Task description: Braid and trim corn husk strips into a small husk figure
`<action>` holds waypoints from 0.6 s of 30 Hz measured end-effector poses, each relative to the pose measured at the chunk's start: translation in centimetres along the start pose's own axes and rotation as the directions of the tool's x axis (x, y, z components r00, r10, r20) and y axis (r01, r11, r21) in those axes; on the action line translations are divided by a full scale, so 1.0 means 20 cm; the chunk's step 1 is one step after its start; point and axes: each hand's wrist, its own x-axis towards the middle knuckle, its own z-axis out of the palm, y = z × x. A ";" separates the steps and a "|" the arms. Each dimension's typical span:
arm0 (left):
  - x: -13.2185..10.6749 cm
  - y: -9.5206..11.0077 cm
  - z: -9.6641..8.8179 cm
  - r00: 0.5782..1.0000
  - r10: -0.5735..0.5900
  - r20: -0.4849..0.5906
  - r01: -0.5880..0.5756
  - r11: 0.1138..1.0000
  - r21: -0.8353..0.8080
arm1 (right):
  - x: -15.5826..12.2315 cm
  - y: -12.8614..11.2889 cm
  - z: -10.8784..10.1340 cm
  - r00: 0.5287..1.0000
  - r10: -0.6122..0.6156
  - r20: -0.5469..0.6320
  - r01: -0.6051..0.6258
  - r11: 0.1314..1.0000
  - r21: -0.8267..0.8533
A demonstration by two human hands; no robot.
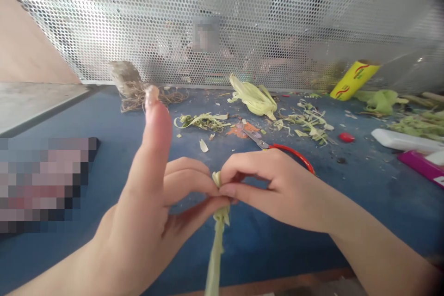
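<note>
A pale green strip of corn husk, bunched or knotted at its upper end, hangs down between my hands at the lower middle. My left hand pinches the bunched part from the left, with one digit pointing straight up. From the right, my right hand grips the same spot with thumb and fingertips pressed together. The fingers hide part of the bunch. Just beyond my right hand lie scissors with red handles, their blades pointing away to the left. Further back rests a pale green bundle of husk.
Husk scraps litter the blue table. A perforated metal panel stands along the back. A yellow tube leans there at the right; a stringy brown bundle lies left. White and purple objects sit at the right edge.
</note>
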 end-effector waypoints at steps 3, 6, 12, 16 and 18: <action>0.02 0.02 0.00 1.000 0.014 0.018 -0.016 0.996 0.088 | 0.01 0.02 0.01 0.992 0.128 -0.024 -0.123 0.983 0.139; 0.02 0.04 0.00 1.000 -0.020 -0.004 0.020 0.989 0.146 | 0.02 0.03 0.03 0.978 0.208 -0.024 -0.192 0.937 0.291; -0.01 0.05 -0.02 0.997 -0.059 -0.055 0.072 0.957 0.281 | 0.04 0.03 0.03 0.951 0.310 -0.005 -0.275 0.852 0.445; 0.02 0.05 -0.02 0.994 -0.052 -0.091 0.080 0.938 0.337 | 0.04 0.04 0.04 0.932 0.360 0.031 -0.323 0.792 0.518; -0.02 0.03 -0.02 0.995 -0.042 -0.087 0.068 0.944 0.324 | 0.05 0.05 0.04 0.928 0.369 0.054 -0.336 0.763 0.553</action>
